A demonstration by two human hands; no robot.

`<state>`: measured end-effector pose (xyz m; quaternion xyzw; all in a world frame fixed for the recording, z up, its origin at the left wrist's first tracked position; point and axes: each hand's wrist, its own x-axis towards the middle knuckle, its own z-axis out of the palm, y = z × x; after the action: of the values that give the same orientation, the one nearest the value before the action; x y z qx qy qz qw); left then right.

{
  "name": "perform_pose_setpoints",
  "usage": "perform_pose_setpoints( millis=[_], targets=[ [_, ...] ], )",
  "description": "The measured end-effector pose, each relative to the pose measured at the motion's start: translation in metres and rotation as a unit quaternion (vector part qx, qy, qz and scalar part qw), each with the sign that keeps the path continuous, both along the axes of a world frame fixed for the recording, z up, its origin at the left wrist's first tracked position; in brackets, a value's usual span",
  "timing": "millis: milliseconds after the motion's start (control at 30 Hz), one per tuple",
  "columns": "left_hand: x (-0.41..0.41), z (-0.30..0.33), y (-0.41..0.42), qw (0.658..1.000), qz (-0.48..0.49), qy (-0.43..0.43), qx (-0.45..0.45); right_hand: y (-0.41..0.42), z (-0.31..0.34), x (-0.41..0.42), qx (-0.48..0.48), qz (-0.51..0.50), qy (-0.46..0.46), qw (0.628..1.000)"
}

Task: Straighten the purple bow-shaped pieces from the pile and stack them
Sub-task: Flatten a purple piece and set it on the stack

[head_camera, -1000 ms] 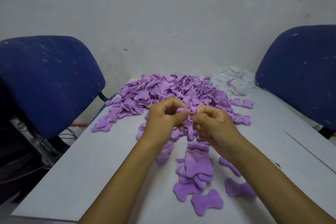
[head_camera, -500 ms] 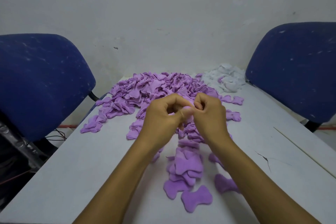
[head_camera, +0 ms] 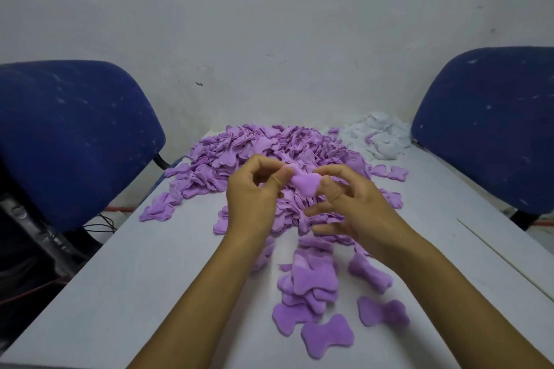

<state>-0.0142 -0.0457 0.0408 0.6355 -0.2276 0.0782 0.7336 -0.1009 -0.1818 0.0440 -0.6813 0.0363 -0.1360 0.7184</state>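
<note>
A large pile of purple bow-shaped pieces [head_camera: 269, 150] covers the far middle of the white table [head_camera: 135, 278]. Above its near edge, both hands hold one purple piece [head_camera: 304, 184] between them. My left hand [head_camera: 254, 198] pinches its left end with thumb and forefinger. My right hand [head_camera: 353, 201] pinches its right end, the other fingers spread. Nearer to me lies a loose stack of flattened purple pieces [head_camera: 311, 284], with single flat pieces [head_camera: 326, 335] around it.
A heap of white pieces [head_camera: 377, 135] sits at the far right of the table. Blue chairs stand on the left [head_camera: 69, 135] and right [head_camera: 491, 123]. A plain wall closes off the back. Cables lie on the floor at the left.
The hands have drawn apart a little, and the crumpled piece between them now shows spread out. The right hand's fingers have opened out from a tight curl.
</note>
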Motion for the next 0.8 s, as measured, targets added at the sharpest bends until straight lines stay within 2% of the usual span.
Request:
perform_pose_setpoints(
  millis=[100,200,233,333,367,400,433,500,533,600,700,800],
  targets=[
    [-0.003,-0.001,0.000,0.999,-0.052,0.001,0.001,0.004,-0.003,0.000,-0.063,-0.070,-0.037,0.995],
    [-0.002,0.000,0.002,0.988,-0.147,0.047,-0.006,-0.001,-0.005,0.001,-0.146,-0.143,-0.072,0.976],
    [-0.002,0.000,0.003,0.984,-0.172,0.054,0.006,-0.003,-0.005,0.000,-0.194,-0.149,-0.083,0.966],
    [-0.004,-0.001,0.004,0.976,-0.184,0.016,0.117,-0.009,-0.002,-0.003,-0.368,-0.152,-0.112,0.911],
    [-0.006,-0.002,0.004,0.975,-0.180,0.005,0.130,-0.009,-0.003,-0.003,-0.397,-0.155,-0.115,0.897],
    [-0.007,-0.002,0.003,0.977,-0.175,0.005,0.125,-0.009,-0.004,-0.002,-0.396,-0.156,-0.113,0.898],
    [-0.008,-0.003,0.003,0.979,-0.169,0.016,0.114,-0.009,-0.005,-0.001,-0.356,-0.150,-0.103,0.917],
    [-0.007,-0.003,0.002,0.978,-0.177,0.063,0.087,-0.004,-0.005,0.000,-0.192,-0.111,-0.074,0.972],
    [-0.008,-0.003,0.001,0.973,-0.197,0.094,0.073,0.000,-0.005,0.001,-0.120,-0.094,-0.064,0.986],
    [-0.009,-0.002,0.000,0.951,-0.260,0.164,0.044,0.005,-0.005,0.002,-0.059,-0.096,-0.061,0.992],
    [-0.013,-0.001,-0.001,0.896,-0.358,0.261,0.003,0.008,-0.006,0.005,-0.016,-0.125,-0.069,0.990],
    [-0.016,-0.002,-0.005,0.851,-0.412,0.322,-0.056,0.011,-0.004,0.008,0.015,-0.162,-0.062,0.985]
  ],
)
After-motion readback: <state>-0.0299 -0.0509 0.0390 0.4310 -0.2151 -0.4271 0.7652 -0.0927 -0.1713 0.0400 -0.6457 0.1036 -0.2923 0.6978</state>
